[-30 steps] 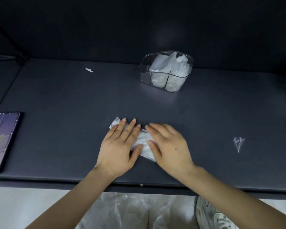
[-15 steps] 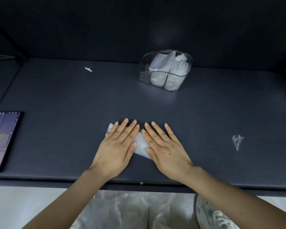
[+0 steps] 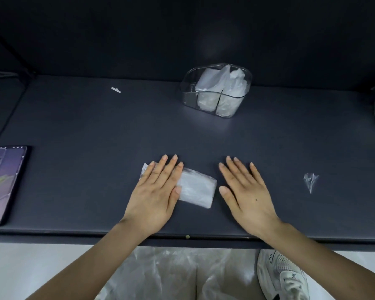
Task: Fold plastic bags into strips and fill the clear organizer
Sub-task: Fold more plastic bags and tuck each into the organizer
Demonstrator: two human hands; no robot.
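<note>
My left hand (image 3: 155, 192) presses the bag (image 3: 196, 188) onto the tabletop (image 3: 91, 135), fingers (image 3: 168, 168) straight; my right hand (image 3: 248, 192), fingers spread, lies just beside it.

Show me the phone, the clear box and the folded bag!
phone (image 3: 4, 187): head view, its purple back.
clear box (image 3: 187, 94): head view, its left wall.
folded bag (image 3: 197, 188): head view, its uncovered middle.

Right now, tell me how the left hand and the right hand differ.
The left hand rests on the bag, covering its left end; the right hand lies clear of the bag, over the table to its right. The left hand's thumb touches the bag; the right hand's thumb stops just short of its edge. Both are flat, palm down, fingers straight, gripping nothing.
</note>
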